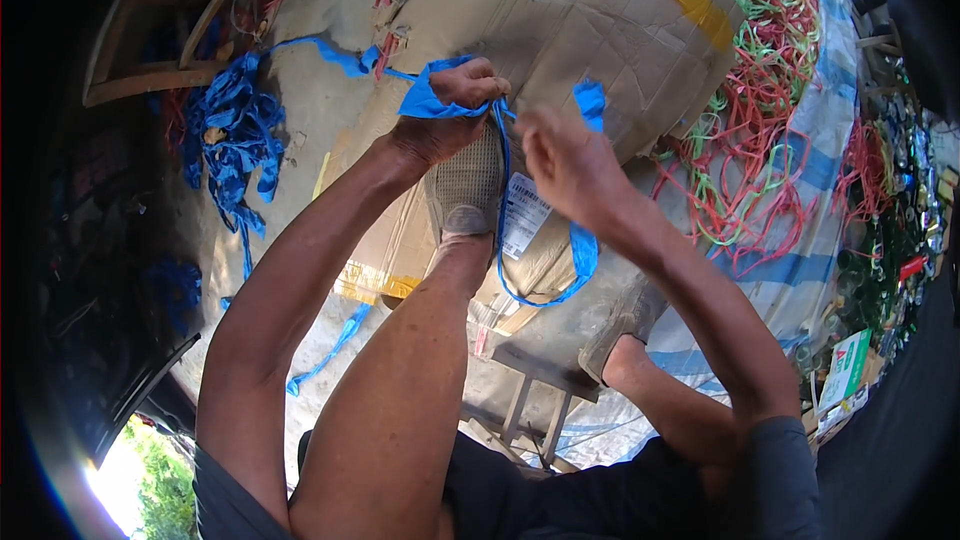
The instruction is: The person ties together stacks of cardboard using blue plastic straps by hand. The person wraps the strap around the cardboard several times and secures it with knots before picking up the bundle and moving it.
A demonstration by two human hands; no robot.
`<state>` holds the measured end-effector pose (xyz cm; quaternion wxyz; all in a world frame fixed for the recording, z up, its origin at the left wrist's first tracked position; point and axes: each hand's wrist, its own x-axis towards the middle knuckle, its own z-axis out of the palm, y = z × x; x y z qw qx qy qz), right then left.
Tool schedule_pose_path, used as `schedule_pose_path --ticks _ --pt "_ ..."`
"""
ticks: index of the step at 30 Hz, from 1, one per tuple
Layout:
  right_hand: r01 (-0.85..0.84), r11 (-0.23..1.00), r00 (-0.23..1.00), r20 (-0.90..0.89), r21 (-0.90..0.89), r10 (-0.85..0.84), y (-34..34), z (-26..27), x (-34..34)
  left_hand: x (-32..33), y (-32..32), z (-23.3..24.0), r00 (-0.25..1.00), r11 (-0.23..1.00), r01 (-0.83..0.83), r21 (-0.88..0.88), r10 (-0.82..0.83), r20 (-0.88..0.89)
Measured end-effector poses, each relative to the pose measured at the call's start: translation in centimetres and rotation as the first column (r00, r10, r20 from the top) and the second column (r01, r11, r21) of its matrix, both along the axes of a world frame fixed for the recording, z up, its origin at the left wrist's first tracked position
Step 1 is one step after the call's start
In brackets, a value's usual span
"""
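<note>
My left hand (pixel 457 109) is closed around a blue plastic strip (pixel 425 101), just above the toe of my grey textured shoe (pixel 466 172). The shoe presses on a flattened cardboard bundle (pixel 555 37) with yellow tape. From that hand a narrow length of the strip hangs in a loop, curves round at the bottom and widens as it rises behind my right wrist. My right hand (pixel 566 161) is curled and blurred to the right of the left one; whether it grips the strip is unclear. A white printed label (pixel 526 214) lies on the cardboard between the loop's sides.
A heap of blue strips (pixel 236 127) lies at left beside a wooden frame (pixel 150 82). Red and green cords (pixel 757 112) are piled at right on a blue-and-white tarp (pixel 810 217). Glass bottles (pixel 877 262) crowd the far right. A small wooden stool (pixel 544 375) stands below the cardboard.
</note>
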<state>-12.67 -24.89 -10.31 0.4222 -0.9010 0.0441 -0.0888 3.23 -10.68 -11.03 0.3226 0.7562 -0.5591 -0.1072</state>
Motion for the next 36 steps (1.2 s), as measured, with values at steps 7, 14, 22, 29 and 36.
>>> schedule_pose_path --ticks 7,14,22,29,36 --pt "0.238 0.768 0.946 -0.320 0.595 -0.046 -1.8 -5.3 4.8 1.1 -0.7 -0.7 0.951 0.985 0.168 -0.033 -0.153 0.268" --pt "0.157 0.655 0.903 -0.376 0.739 0.208 -3.3 -3.6 5.8 1.7 -0.9 -0.5 0.885 0.976 0.220 -0.009 -0.195 0.423" --pt "0.134 0.714 0.895 -0.394 0.687 0.211 -3.3 -3.9 5.8 1.5 -0.6 0.2 0.887 0.979 0.203 -0.006 -0.181 0.426" --pt "-0.041 0.989 0.982 0.180 -0.140 0.066 -4.8 -5.8 7.3 1.1 -0.8 -0.5 0.888 0.991 0.120 -0.057 -0.082 0.453" --pt "0.065 0.806 0.931 -0.327 0.589 0.164 -4.0 -3.1 6.9 1.0 0.1 -0.3 0.914 0.995 0.099 -0.022 -0.082 0.398"
